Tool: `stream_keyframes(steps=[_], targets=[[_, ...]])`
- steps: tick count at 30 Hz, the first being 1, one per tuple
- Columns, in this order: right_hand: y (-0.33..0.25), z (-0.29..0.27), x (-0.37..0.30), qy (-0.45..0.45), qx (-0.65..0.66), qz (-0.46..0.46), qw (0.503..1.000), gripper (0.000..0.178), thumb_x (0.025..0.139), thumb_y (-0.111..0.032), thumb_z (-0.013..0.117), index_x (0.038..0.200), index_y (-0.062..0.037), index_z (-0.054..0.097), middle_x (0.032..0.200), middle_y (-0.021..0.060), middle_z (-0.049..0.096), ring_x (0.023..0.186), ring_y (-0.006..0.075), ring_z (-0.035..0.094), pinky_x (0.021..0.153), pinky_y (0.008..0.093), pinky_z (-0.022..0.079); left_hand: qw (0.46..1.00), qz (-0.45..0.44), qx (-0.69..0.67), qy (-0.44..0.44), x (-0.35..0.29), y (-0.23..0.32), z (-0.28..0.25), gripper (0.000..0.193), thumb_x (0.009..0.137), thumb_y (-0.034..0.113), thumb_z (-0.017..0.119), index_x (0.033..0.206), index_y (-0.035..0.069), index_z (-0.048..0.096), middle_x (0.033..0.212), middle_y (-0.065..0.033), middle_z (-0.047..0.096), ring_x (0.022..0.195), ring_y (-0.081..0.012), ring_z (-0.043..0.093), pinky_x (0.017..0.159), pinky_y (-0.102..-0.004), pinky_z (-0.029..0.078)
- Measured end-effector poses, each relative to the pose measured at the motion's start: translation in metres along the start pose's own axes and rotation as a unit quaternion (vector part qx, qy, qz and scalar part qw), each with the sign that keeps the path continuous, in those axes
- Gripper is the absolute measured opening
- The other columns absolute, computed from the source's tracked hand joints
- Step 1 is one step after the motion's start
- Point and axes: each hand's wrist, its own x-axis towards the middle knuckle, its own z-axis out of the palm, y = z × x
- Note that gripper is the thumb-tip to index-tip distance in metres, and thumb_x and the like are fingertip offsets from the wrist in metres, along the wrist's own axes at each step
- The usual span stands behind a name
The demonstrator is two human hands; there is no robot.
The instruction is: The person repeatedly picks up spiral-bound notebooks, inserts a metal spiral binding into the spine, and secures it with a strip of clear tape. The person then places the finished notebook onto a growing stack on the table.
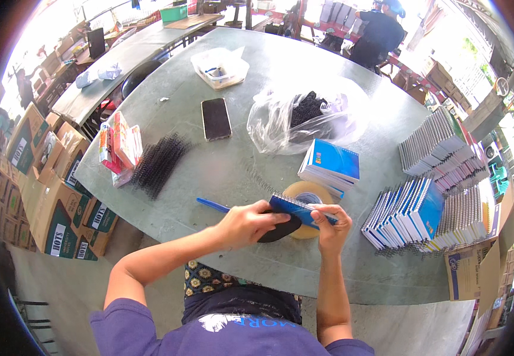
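A small blue notebook is held up above the table near its front edge. My right hand grips its right end between thumb and fingers. At its left end my left hand is closed, with fingertips pressed against the notebook's lower side. A thin dark spiral coil runs along the notebook's top edge and trails loose beyond it, up and left. Under the hands lies a flat black rounded piece, partly hidden. Behind the notebook sits a large roll of tape. A blue pen lies beside my left hand.
Blue notebooks are piled behind the tape. Coil-bound stacks fill the right side. Loose black coils, a phone, a plastic bag and a tub occupy the table. Cartons stand left; a person is beyond.
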Motion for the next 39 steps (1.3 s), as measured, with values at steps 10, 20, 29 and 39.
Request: stream_keyframes(steps=[10, 20, 29, 39], targets=[[0.010, -0.005, -0.002, 0.006, 0.024, -0.010, 1.000, 0.021, 0.075, -0.006, 0.075, 0.092, -0.0014, 0.064, 0.090, 0.0086, 0.068, 0.078, 0.0115, 0.061, 0.068, 0.0231, 0.048, 0.998, 0.026, -0.003, 0.051, 0.008, 0.007, 0.001, 0.039, 0.074, 0.001, 0.069, 0.111, 0.013, 0.065, 0.097, -0.0131, 0.062, 0.081, -0.0278, 0.063, 0.072, -0.0328, 0.053], [0.013, -0.019, -0.008, -0.111, 0.026, 0.035, 0.993, 0.032, 0.077, 0.002, 0.070, 0.108, -0.0006, 0.061, 0.102, 0.0080, 0.066, 0.092, 0.0130, 0.061, 0.082, 0.0261, 0.048, 0.982, 0.043, 0.035, 0.178, 0.035, 0.027, -0.020, 0.044, 0.075, 0.003, 0.069, 0.116, 0.017, 0.063, 0.093, -0.0083, 0.062, 0.076, -0.0260, 0.063, 0.066, -0.0361, 0.054], [0.003, -0.021, -0.010, -0.168, 0.003, 0.098, 0.981, 0.029, 0.081, 0.007, 0.062, 0.109, 0.0005, 0.064, 0.100, 0.0042, 0.067, 0.092, 0.0095, 0.059, 0.083, 0.0240, 0.046, 0.993, 0.026, 0.045, 0.110, 0.032, 0.034, -0.009, 0.039, 0.071, -0.001, 0.070, 0.109, 0.006, 0.065, 0.094, -0.0116, 0.064, 0.081, -0.0263, 0.063, 0.071, -0.0327, 0.052], [0.003, -0.017, -0.005, -0.149, -0.003, 0.053, 0.987, 0.027, 0.083, -0.003, 0.064, 0.110, 0.0014, 0.062, 0.103, 0.0075, 0.067, 0.094, 0.0105, 0.059, 0.084, 0.0242, 0.045, 0.991, -0.065, -0.058, -0.100, 0.001, 0.020, 0.026, 0.033, 0.077, 0.007, 0.069, 0.109, 0.009, 0.064, 0.102, -0.0171, 0.061, 0.089, -0.0325, 0.061, 0.079, -0.0390, 0.050]])
